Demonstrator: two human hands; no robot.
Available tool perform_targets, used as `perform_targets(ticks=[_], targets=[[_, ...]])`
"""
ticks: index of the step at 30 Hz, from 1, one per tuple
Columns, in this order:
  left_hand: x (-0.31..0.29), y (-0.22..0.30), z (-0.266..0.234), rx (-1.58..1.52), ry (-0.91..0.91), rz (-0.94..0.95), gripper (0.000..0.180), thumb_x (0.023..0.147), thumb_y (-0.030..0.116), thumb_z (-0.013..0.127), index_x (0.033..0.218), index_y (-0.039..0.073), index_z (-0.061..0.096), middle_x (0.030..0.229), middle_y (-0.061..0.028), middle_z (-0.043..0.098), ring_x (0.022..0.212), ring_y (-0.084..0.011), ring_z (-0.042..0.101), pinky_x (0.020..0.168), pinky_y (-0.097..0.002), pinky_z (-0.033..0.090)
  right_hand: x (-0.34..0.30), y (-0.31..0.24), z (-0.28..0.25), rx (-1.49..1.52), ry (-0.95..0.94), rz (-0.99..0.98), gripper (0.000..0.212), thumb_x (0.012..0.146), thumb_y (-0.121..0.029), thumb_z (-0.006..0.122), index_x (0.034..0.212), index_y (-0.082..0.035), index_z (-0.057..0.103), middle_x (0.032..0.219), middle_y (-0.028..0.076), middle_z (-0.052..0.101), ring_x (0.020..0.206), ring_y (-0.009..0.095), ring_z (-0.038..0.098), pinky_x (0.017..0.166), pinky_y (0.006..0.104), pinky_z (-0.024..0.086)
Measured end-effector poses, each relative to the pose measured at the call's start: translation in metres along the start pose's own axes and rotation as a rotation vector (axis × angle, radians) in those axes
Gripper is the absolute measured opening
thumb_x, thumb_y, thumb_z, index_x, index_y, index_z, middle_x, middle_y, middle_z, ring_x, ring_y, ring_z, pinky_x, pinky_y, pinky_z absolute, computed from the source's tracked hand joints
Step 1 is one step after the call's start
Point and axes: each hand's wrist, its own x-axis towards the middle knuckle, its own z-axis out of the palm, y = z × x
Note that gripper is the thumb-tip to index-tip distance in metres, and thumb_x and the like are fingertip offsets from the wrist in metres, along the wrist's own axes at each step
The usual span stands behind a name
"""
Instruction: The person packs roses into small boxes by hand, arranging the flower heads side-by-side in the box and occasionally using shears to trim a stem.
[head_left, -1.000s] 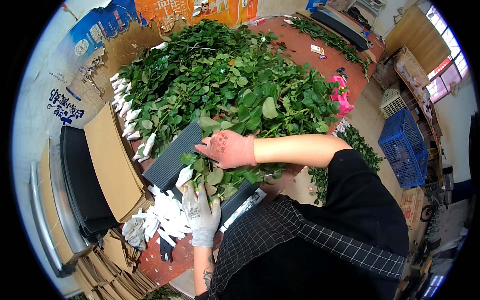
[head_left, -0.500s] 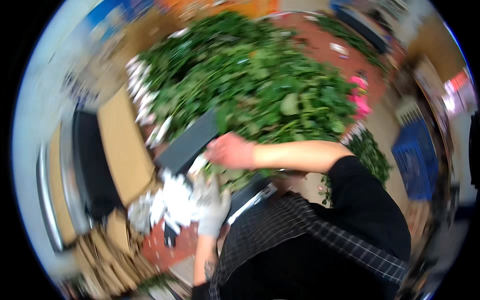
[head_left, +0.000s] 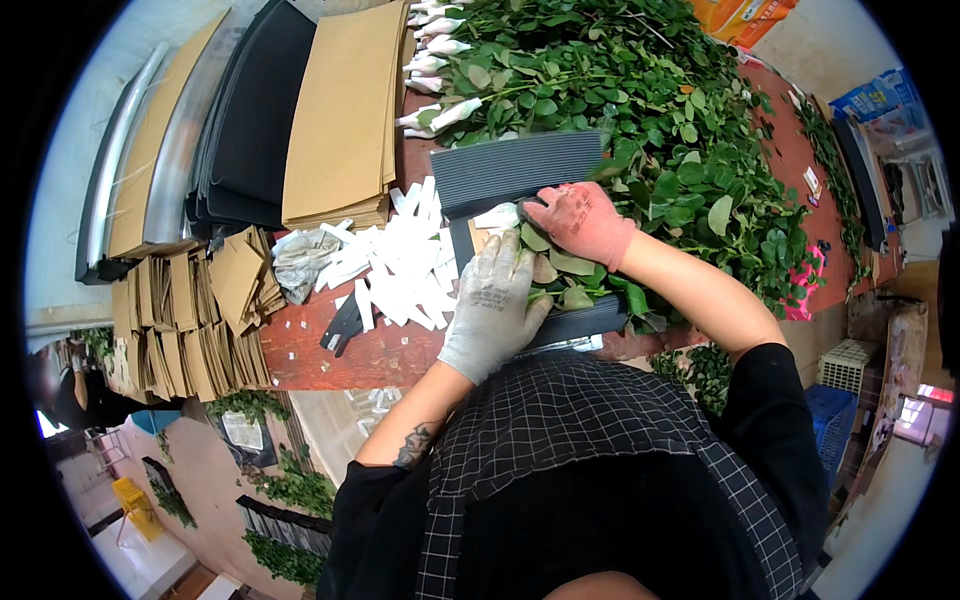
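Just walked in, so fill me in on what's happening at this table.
A person is bundling leafy stems in a dark corrugated sheet on a red table. The left hand, in a grey glove, presses on the leaves; the right hand, in a pink glove, grips the bundle at the sheet's edge. White paper strips and stacked cardboard lie to the left.

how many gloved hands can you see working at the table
2. The left hand, in a grey glove, lies flat on the leafy stems. The right hand, in a pink glove, rests on the same stems beside the dark corrugated sheet.
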Motion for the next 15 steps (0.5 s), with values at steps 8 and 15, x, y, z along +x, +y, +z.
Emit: perform_targets(ticks=[8,15], targets=[[0.022,-0.046,-0.023,0.112,0.336,0.056,0.030,0.077,0.013,0.065,0.106,0.005,0.063,0.110,-0.0137,0.063,0.095,-0.0327,0.061,0.084,-0.0423,0.048,0.014,-0.008,0.000,-0.004,-0.135,0.059,0.025,0.084,-0.018,0.050,0.107,-0.016,0.061,0.085,0.004,0.060,0.076,0.022,0.065,0.065,0.0347,0.050],[0.059,-0.072,-0.028,0.359,0.355,0.245,0.013,0.070,0.020,0.069,0.081,0.014,0.066,0.128,-0.0089,0.055,0.125,-0.0345,0.044,0.106,-0.0514,0.033,-0.002,0.004,0.008,0.005,-0.090,0.069,0.027,0.082,-0.023,0.055,0.107,-0.014,0.060,0.082,0.004,0.060,0.076,0.022,0.065,0.061,0.0350,0.051]])
